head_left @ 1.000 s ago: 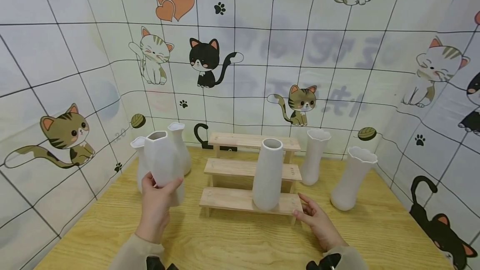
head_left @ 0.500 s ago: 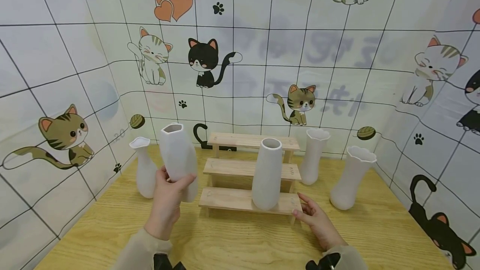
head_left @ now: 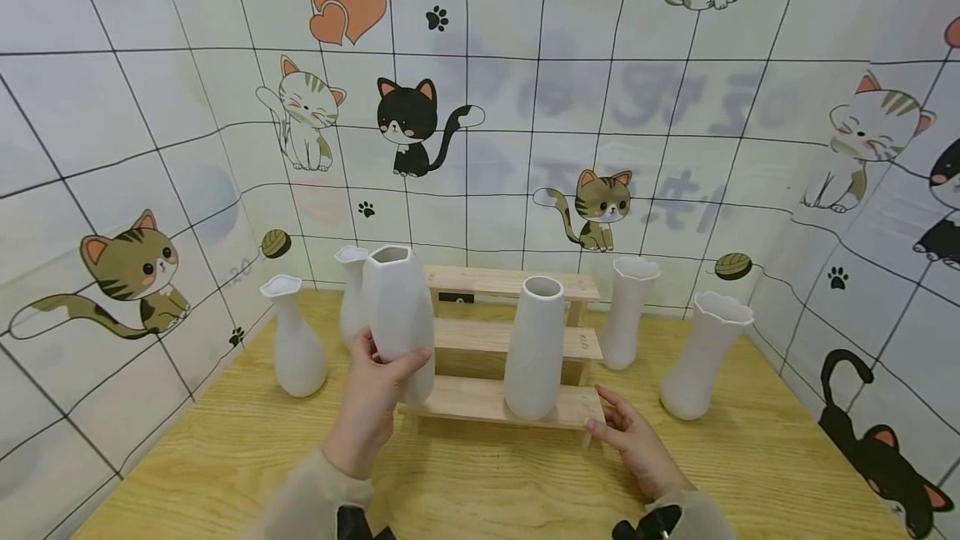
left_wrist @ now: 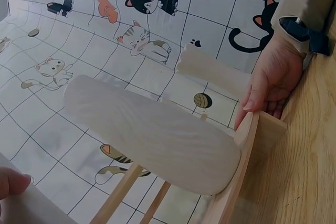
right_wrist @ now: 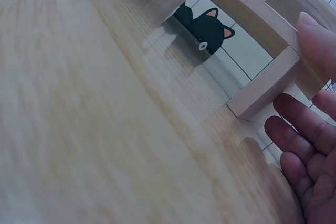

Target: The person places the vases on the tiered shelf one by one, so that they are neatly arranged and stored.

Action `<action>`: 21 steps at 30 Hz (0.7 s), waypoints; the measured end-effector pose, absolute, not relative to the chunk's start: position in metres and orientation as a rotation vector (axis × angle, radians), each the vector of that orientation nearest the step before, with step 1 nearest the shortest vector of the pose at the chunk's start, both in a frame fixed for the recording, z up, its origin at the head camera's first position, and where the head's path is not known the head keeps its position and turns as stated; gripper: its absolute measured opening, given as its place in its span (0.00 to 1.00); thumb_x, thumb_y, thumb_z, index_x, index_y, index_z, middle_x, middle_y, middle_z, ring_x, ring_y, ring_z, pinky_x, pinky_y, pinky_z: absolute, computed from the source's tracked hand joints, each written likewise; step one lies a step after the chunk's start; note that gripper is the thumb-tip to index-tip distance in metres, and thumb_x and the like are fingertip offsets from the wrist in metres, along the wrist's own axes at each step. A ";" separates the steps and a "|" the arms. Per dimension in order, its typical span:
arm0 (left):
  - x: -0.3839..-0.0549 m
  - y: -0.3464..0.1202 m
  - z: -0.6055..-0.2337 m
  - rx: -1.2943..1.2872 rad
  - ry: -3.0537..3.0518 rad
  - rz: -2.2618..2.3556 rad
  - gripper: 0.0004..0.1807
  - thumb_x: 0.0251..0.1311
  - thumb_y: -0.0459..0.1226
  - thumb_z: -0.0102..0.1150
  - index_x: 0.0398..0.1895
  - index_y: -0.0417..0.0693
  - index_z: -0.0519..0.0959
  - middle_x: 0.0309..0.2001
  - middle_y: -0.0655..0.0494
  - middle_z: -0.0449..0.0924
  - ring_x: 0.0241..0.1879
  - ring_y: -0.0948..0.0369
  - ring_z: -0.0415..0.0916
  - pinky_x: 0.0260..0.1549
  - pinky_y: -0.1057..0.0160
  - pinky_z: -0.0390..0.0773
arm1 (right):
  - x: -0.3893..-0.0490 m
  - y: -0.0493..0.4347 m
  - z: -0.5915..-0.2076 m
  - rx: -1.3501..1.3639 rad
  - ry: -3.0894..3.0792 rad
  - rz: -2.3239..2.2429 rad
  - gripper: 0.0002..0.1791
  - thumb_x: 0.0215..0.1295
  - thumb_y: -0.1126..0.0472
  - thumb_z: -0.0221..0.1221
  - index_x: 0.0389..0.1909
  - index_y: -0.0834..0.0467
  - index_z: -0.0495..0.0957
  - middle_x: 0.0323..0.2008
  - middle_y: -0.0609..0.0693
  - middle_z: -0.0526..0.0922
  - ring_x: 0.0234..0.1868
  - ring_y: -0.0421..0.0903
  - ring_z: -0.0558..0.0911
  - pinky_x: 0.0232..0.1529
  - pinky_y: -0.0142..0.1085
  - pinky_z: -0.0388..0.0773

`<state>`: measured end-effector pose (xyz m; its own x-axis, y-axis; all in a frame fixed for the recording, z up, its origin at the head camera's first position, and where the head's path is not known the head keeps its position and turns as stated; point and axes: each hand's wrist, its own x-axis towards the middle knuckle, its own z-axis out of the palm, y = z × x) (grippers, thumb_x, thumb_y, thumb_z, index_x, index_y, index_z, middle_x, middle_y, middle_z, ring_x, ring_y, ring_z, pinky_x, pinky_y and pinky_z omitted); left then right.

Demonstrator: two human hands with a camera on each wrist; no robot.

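Above the left hand [head_left: 372, 397], gripped vase [head_left: 401, 307], mouth [head_left: 393, 254] in head view only.

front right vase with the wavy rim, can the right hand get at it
Probably yes, if the right hand lets go of the wooden stand: nothing stands between hand and vase.

the right hand [right_wrist: 317, 163] holds the wooden stand [right_wrist: 265, 85] by its end over the tabletop [right_wrist: 105, 129].
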<state>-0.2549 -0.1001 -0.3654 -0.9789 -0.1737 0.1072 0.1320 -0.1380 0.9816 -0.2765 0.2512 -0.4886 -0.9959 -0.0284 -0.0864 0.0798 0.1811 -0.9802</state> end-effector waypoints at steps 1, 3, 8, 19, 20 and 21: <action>-0.255 -0.098 -0.366 0.045 -1.922 -2.227 0.42 0.52 0.32 0.68 0.66 0.44 0.53 0.61 0.43 0.57 0.57 0.46 0.63 0.52 0.46 0.67 | -0.276 0.251 -0.489 0.055 2.348 -1.959 0.41 0.64 0.55 0.63 0.73 0.56 0.54 0.58 0.60 0.73 0.56 0.51 0.72 0.59 0.50 0.64; -0.255 -0.093 -0.366 0.035 -1.922 -2.239 0.41 0.51 0.32 0.68 0.65 0.44 0.54 0.61 0.44 0.58 0.57 0.47 0.64 0.51 0.46 0.68 | -0.276 0.252 -0.489 0.056 2.348 -1.955 0.41 0.64 0.55 0.63 0.73 0.56 0.54 0.58 0.60 0.72 0.56 0.51 0.72 0.59 0.50 0.64; -0.259 -0.083 -0.368 0.024 -1.913 -2.273 0.40 0.49 0.31 0.69 0.63 0.45 0.57 0.60 0.45 0.60 0.56 0.47 0.65 0.50 0.46 0.69 | -0.275 0.252 -0.489 0.051 2.358 -1.945 0.40 0.66 0.56 0.62 0.74 0.57 0.53 0.59 0.61 0.72 0.57 0.51 0.72 0.59 0.51 0.63; -0.264 -0.065 -0.374 0.025 -1.958 -2.268 0.40 0.47 0.32 0.71 0.63 0.46 0.59 0.60 0.45 0.62 0.56 0.46 0.66 0.51 0.46 0.70 | -0.276 0.253 -0.490 0.050 2.360 -1.952 0.40 0.65 0.56 0.62 0.73 0.56 0.54 0.58 0.60 0.73 0.56 0.51 0.73 0.59 0.51 0.64; -0.264 -0.063 -0.375 0.023 -1.961 -2.266 0.41 0.47 0.32 0.71 0.64 0.45 0.58 0.60 0.45 0.62 0.56 0.46 0.66 0.51 0.46 0.70 | -0.276 0.253 -0.490 0.050 2.361 -1.947 0.40 0.64 0.55 0.63 0.73 0.56 0.54 0.58 0.60 0.73 0.56 0.51 0.72 0.59 0.52 0.64; -0.264 -0.062 -0.376 0.020 -1.962 -2.265 0.41 0.48 0.32 0.71 0.64 0.45 0.58 0.60 0.44 0.62 0.56 0.46 0.66 0.51 0.46 0.70 | -0.276 0.253 -0.490 0.051 2.363 -1.942 0.40 0.64 0.55 0.63 0.73 0.55 0.54 0.59 0.60 0.72 0.57 0.52 0.72 0.59 0.52 0.63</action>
<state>-0.2642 -0.0618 -0.3755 -0.9895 -0.1172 0.0844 0.1002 -0.1366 0.9855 -0.2761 0.2530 -0.4904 -0.9960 -0.0265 -0.0851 0.0784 0.1946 -0.9777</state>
